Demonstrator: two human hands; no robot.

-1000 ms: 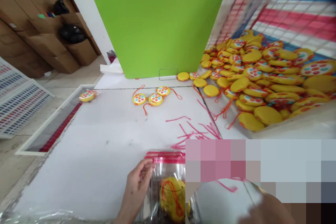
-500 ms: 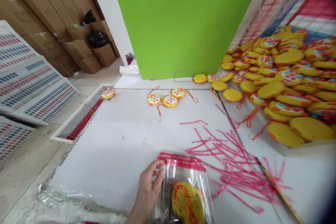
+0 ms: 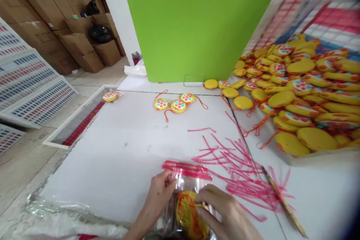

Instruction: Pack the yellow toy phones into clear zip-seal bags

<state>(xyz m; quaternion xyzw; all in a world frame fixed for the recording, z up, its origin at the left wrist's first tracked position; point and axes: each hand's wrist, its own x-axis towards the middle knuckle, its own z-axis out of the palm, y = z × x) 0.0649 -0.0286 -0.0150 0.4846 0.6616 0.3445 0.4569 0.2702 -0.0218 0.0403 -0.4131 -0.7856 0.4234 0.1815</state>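
A clear plastic bag with a pink seal strip lies at the near edge of the white table. Inside it sits a yellow round toy with an orange cord. My left hand pinches the bag's left side just under the pink strip. My right hand lies over the bag's right side, its fingers touching the toy through the plastic.
Several loose pink strips are strewn to the right of the bag, beside a wooden stick. A big heap of yellow toys fills the right. Three toys lie mid-table and a bagged one at the left edge. A green panel stands behind.
My right hand has come into view and settled on the bag over the toy. My left hand keeps its hold on the bag. The view shifted slightly.
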